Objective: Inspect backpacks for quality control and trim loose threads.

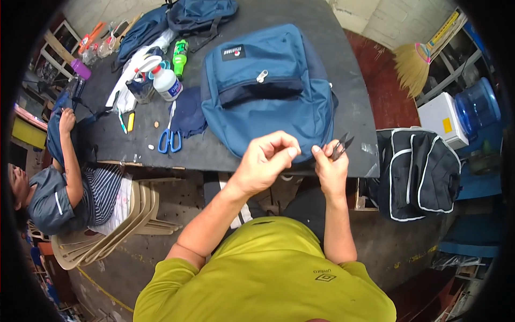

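A blue backpack (pixel 257 118) lies on the dark table with its front pocket and zipper facing up. Over its near edge my left hand (pixel 268 163) is closed in a pinch; whatever is between the fingertips is too small to make out. My right hand (pixel 331 169) is closed around small dark thread snips (pixel 341 146), their blades pointing up and away from me. Its thumb and forefinger are at the backpack's near right corner. Left of the backpack lie blue-handled scissors (pixel 170 140) and a dark blue cloth (pixel 189 111).
A white bottle (pixel 167 85), a green bottle (pixel 180 58) and a yellow marker (pixel 131 122) stand or lie on the table (pixel 351 102). More blue bags (pixel 201 16) are at the back. A co-worker (pixel 64 188) sits left on stacked chairs (pixel 134 214). A black bag (pixel 416 174) is at right.
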`<state>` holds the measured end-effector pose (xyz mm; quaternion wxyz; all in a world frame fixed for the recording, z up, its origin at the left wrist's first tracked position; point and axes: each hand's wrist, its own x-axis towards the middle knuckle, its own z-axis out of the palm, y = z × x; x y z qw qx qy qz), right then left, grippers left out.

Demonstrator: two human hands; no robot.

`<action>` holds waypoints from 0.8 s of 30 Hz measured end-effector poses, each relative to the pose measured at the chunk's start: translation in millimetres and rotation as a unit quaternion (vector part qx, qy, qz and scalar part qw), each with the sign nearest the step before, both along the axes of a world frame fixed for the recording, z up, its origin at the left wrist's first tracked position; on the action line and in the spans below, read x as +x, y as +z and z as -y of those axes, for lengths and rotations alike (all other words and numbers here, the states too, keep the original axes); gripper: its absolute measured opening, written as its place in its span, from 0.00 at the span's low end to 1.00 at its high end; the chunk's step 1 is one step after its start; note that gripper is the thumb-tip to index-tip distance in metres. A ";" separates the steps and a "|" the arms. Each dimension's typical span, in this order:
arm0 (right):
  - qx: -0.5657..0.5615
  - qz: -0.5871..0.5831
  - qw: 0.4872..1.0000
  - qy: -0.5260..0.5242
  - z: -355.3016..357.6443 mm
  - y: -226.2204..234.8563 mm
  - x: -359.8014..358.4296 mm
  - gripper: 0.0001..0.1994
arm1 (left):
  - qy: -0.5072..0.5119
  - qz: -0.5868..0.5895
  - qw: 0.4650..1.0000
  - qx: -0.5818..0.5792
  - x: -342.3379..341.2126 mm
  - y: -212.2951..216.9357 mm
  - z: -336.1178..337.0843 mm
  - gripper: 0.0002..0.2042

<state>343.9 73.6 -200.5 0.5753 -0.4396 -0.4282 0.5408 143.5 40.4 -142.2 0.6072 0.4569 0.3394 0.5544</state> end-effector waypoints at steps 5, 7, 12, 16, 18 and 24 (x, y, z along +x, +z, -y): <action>-0.015 -0.014 1.000 0.009 -5.9 -3.3 9.4 0.18 | -0.208 0.268 0.920 0.194 -45.6 40.0 23.8 0.10; -0.020 -0.013 1.000 0.017 -7.0 -6.6 10.4 0.18 | -0.221 0.315 0.889 0.247 -60.3 38.7 24.5 0.23; -0.040 0.016 0.999 0.024 -13.5 -17.2 38.3 0.15 | -0.056 0.151 0.964 0.212 -83.6 19.2 26.5 0.27; 0.054 0.170 0.984 -0.015 -19.7 -48.3 60.9 0.09 | 0.110 -0.011 0.992 0.053 -81.4 3.6 37.0 0.23; -0.055 0.114 0.992 0.016 -17.0 -33.3 65.6 0.09 | 0.165 -0.144 0.973 0.068 -85.2 -12.8 35.7 0.16; -0.078 0.096 0.992 0.001 -17.4 -30.3 63.8 0.09 | 0.128 -0.601 0.738 0.278 -55.2 -24.0 27.1 0.42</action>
